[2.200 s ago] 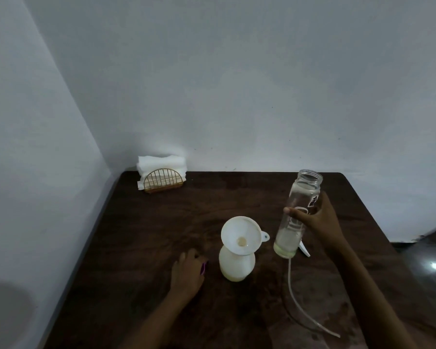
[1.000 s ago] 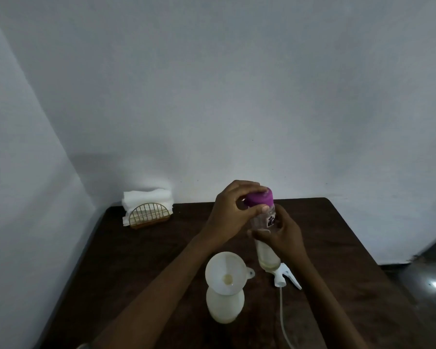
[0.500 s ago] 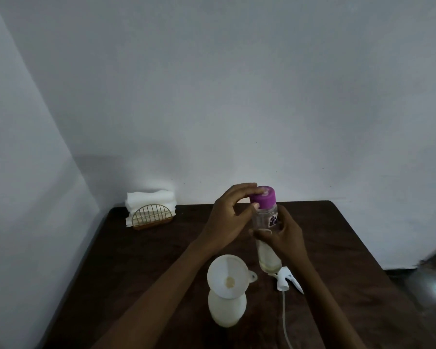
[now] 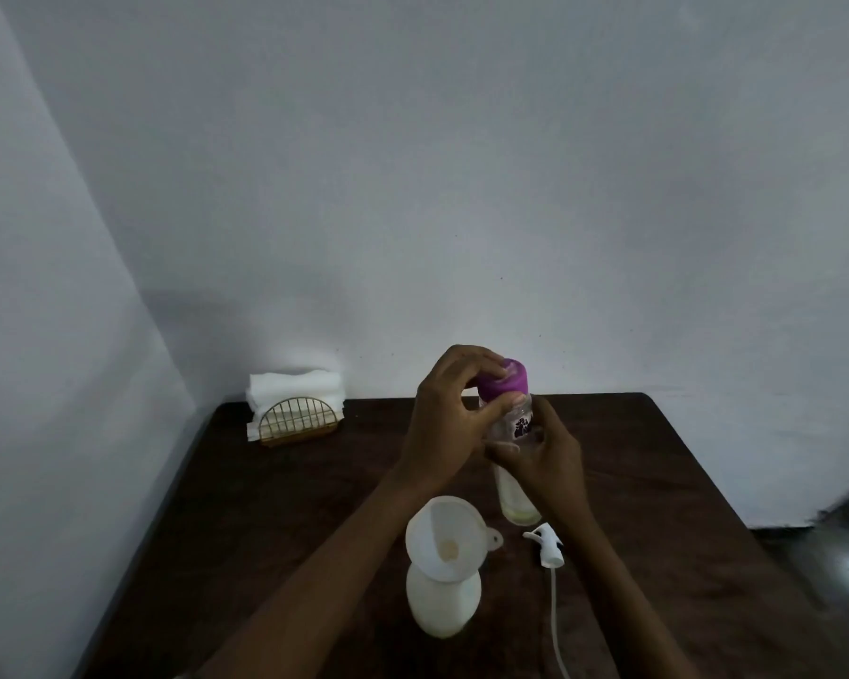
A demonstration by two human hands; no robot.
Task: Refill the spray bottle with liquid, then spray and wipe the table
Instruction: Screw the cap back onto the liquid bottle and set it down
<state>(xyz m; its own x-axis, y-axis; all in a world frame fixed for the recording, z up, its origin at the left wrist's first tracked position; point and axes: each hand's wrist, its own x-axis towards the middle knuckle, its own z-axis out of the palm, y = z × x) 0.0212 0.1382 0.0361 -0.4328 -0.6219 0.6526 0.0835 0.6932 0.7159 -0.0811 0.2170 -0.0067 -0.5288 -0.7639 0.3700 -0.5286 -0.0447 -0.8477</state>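
Spray bottle [image 4: 443, 607] stands on the surface [image 4: 290, 507] nearer the person than both hands, funnel [image 4: 444, 536] in its neck, while the right hand [image 4: 542, 453] grips the clear refill bottle [image 4: 515, 504] steady and the left hand [image 4: 449, 423] pinches its purple cap [image 4: 503, 379], probably to close it.

The table [image 4: 275, 507] is a very dark brown, its wood grain showing in faint streaks. At its far left corner the napkins [image 4: 292, 384] are white, in a gold wire holder [image 4: 297, 423] whose front is a half-round grid of thin bars. Over the middle of the table the cap [image 4: 503, 379] is bright purple, on a clear bottle [image 4: 520, 416] printed with a small dark purple motif. The liquid [image 4: 516, 507] in its lower part is pale yellowish. Near the front edge the funnel [image 4: 444, 536] is white with a faint tan spot at its centre, and the spray bottle [image 4: 442, 605] under it is creamy white. The spray head [image 4: 546, 548] beside them is white with a dark patch, its dip tube [image 4: 556, 615] white.
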